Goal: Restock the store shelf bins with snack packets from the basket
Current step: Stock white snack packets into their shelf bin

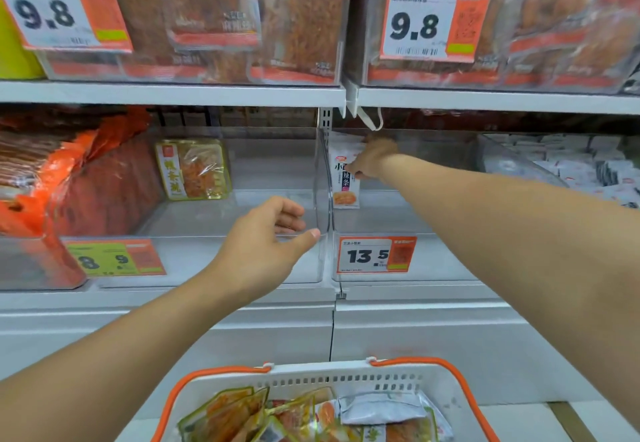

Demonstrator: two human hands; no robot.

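While my left hand [268, 233] hovered loosely open, my right hand [372, 161] pinched a white snack packet [344, 185] upright inside the clear shelf bin [398, 219].

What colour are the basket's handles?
Orange, on a white basket; the handles show best in the head view.

Price tag on upper left bin [52, 11]: "9.8". Price tag on upper right bin [429, 22]: "9.8". Orange tag on lower right bin [375, 255]: "13.5". Green-and-orange tag on lower left bin [114, 258]: "8.9", blurred. White snack packet [344, 178]: "辣条". Smaller print unreadable.
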